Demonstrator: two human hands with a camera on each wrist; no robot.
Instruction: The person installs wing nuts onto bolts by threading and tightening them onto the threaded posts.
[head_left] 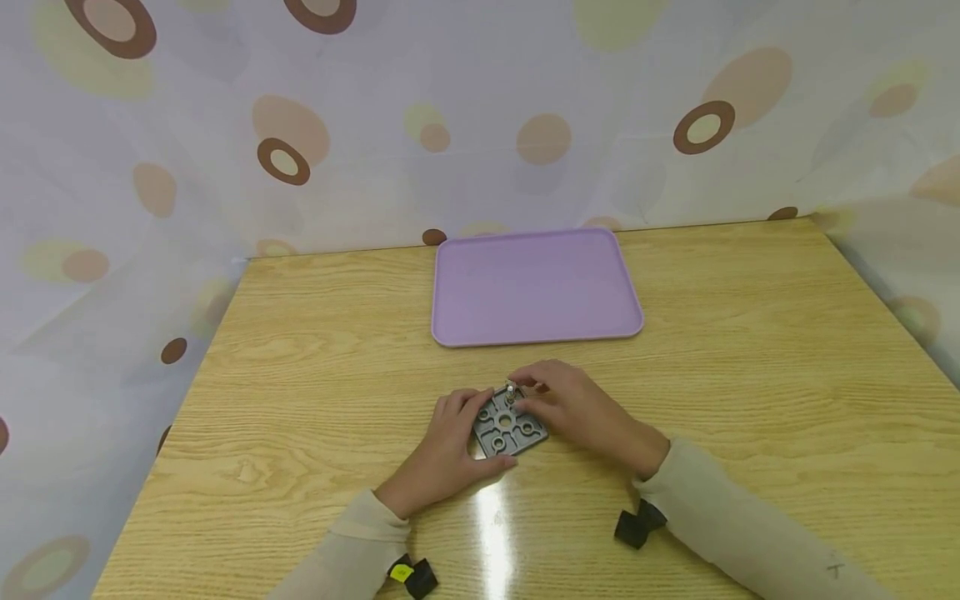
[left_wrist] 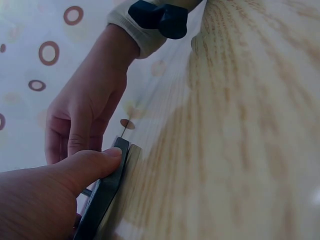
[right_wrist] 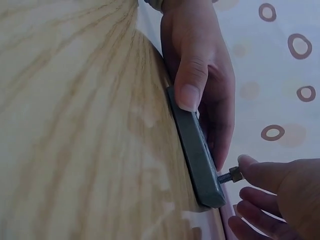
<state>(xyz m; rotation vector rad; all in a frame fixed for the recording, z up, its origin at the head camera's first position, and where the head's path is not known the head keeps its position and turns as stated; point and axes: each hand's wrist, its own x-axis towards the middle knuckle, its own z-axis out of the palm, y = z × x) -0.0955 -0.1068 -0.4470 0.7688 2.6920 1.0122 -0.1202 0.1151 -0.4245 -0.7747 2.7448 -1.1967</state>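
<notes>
A square grey metal plate with ringed holes lies tilted low over the wooden table. My left hand grips it by opposite edges, thumb on the near side and fingers on the far side. A threaded bolt sticks up from the plate's far corner, with a small metal nut at its top. My right hand pinches the nut between thumb and fingers, though the fingertips behind it are partly hidden. In the left wrist view the plate appears edge-on under the left thumb.
A shallow purple tray lies behind the hands near the back edge of the wooden table. Patterned cloth with brown and yellow ovals hangs behind the table and at its sides.
</notes>
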